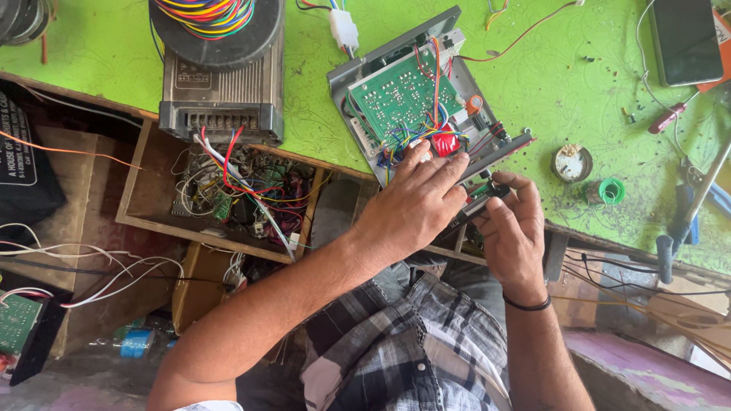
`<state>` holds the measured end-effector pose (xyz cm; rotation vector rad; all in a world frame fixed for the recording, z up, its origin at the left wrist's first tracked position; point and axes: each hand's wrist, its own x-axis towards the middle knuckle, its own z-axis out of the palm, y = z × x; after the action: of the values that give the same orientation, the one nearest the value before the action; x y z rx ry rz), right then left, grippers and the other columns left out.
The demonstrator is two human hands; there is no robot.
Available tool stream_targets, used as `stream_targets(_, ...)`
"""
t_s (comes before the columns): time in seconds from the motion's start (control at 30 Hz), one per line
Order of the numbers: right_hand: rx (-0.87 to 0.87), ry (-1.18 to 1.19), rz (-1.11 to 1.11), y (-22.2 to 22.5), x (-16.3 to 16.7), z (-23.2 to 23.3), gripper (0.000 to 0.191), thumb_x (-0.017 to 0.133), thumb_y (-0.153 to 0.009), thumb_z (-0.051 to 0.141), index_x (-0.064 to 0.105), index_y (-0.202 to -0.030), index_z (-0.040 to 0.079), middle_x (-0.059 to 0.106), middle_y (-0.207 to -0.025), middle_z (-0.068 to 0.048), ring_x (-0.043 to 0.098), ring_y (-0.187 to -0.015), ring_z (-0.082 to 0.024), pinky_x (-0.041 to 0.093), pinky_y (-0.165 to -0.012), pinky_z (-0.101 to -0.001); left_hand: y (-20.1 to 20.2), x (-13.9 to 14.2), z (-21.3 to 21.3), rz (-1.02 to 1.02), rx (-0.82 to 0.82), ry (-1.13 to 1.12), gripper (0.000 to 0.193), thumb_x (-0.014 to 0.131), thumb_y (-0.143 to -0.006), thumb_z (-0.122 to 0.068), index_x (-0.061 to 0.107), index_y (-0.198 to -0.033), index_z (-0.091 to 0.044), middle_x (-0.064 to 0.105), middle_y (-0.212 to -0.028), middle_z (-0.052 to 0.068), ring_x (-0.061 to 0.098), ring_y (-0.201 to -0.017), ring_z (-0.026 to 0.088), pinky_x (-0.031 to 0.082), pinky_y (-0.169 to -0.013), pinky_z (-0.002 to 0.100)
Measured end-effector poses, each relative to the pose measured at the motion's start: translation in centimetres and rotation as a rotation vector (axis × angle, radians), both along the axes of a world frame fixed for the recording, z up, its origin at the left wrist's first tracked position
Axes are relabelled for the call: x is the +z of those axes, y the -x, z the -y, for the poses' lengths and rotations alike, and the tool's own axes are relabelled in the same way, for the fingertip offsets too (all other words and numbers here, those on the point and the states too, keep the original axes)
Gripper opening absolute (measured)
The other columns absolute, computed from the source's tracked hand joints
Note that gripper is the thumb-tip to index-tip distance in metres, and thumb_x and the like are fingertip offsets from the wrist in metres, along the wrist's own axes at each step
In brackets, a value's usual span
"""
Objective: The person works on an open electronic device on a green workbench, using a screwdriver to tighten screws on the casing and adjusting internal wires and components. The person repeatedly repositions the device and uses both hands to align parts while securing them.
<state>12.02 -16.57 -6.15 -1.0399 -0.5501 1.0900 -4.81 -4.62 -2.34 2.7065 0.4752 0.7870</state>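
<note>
Bare green tabletop (pixel 91 53) lies open at far left and again between the open amplifier chassis (pixel 426 99) and the phone (pixel 685 38); a finned power unit (pixel 221 91) blocks the far middle; solder tin (pixel 572 163), green spool (pixel 609 190) and screwdriver (pixel 670 118) crowd the right; tangled wires (pixel 244 190) fill the near-left drawer.

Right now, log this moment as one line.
left hand: fingers rest on open metal chassis over green circuit board | right hand: pinches small black part at chassis front edge | surface: green workbench
</note>
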Motion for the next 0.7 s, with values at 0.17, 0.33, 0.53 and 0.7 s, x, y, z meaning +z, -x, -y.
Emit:
stream_targets(0.17, -0.025, 0.017, 0.036, -0.19, -0.61, 0.24, 0.033, 0.050, -0.106, 0.002, 0.046, -0.138, 0.000, 0.063, -0.113, -0.010, 0.066, -0.102, -0.016, 0.056, -0.091, -0.0315, 0.07, -0.13, 0.00, 0.009, -0.004, 0.014, 0.013, 0.058, -0.096, -0.013, 0.065, -0.097, -0.002, 0.059, -0.137, 0.024, 0.060, -0.126, 0.034, 0.033, -0.122, 0.059)
stream_targets(0.33, -0.031, 0.033, 0.101, -0.45, -0.97, 0.28, 0.033, 0.051, -0.105, 0.003, 0.048, -0.138, 0.000, 0.067, -0.117, -0.012, 0.060, -0.091, -0.010, 0.050, -0.081, -0.0244, -0.01, -0.24, -0.07, 0.024, -0.007, 0.026, 0.014, 0.058, -0.096, -0.013, 0.064, -0.098, -0.001, 0.059, -0.137, 0.024, 0.060, -0.125, 0.034, 0.033, -0.122, 0.060)
stream_targets(0.53, -0.029, 0.006, 0.090, -0.03, -0.56, 0.01, 0.032, 0.054, -0.107, 0.005, 0.049, -0.138, 0.000, 0.065, -0.111, -0.009, 0.061, -0.092, -0.011, 0.051, -0.081, -0.0258, -0.04, -0.27, -0.17, 0.036, -0.008, 0.011, 0.013, 0.058, -0.096, -0.012, 0.065, -0.098, -0.001, 0.059, -0.136, 0.024, 0.060, -0.125, 0.034, 0.033, -0.121, 0.060)
stream_targets(0.7, -0.037, 0.006, 0.082, 0.37, -0.45, -0.31, 0.033, 0.059, -0.104, 0.008, 0.048, -0.135, 0.002, 0.064, -0.111, -0.006, 0.062, -0.096, -0.011, 0.054, -0.082, -0.0287, -0.06, -0.30, -0.16, 0.013, -0.004, -0.014, 0.013, 0.057, -0.096, -0.011, 0.065, -0.097, -0.001, 0.060, -0.136, 0.022, 0.060, -0.124, 0.032, 0.033, -0.122, 0.059)
